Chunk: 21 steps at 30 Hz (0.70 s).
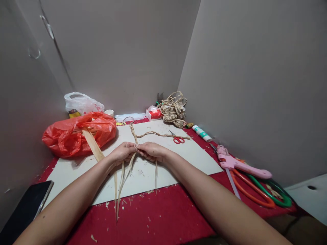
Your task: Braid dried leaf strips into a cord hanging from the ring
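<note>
My left hand point(124, 152) and my right hand point(152, 151) meet over a pale board point(194, 153), both closed in a pinch on thin dried leaf strips point(122, 180). The loose strip ends hang toward me over the board's front edge. From my fingers a braided cord point(153, 133) of the same fibre runs away across the board and bends right toward the red scissors point(178, 139).
A red plastic bag point(76, 134) with wide strips sticking out lies at the left, a white bag point(83, 102) behind it. A heap of braided cord point(173, 109) sits at the back. At the right lie a glue stick point(201, 132), a pink glue gun point(240, 165) and orange and green rings point(265, 197). A phone point(25, 207) rests near left.
</note>
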Motion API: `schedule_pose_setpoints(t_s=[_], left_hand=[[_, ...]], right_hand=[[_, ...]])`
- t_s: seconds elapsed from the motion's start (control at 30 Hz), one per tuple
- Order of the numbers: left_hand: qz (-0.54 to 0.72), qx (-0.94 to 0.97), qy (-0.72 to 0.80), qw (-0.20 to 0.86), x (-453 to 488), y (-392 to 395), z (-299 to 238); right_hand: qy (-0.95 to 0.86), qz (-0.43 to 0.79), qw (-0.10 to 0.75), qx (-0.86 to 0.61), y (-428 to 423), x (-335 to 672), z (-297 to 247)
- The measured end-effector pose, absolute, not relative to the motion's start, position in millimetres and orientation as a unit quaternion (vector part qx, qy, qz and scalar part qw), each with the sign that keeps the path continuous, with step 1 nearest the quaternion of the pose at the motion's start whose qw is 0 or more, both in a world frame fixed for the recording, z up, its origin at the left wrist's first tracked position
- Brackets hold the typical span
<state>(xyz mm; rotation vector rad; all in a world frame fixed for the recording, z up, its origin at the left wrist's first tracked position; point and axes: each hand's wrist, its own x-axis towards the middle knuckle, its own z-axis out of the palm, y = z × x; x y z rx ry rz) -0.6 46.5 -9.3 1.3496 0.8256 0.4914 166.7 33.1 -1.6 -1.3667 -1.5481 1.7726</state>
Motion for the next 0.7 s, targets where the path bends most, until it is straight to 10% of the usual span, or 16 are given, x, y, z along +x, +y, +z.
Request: schedule_pose_setpoints(t_s=[0.7], left_hand=[[0.069, 0.869, 0.481, 0.095, 30.9, -17.6, 4.2]], right_hand=[[-0.374, 0.744, 0.328, -0.445, 24.8, 161.2, -1.2]])
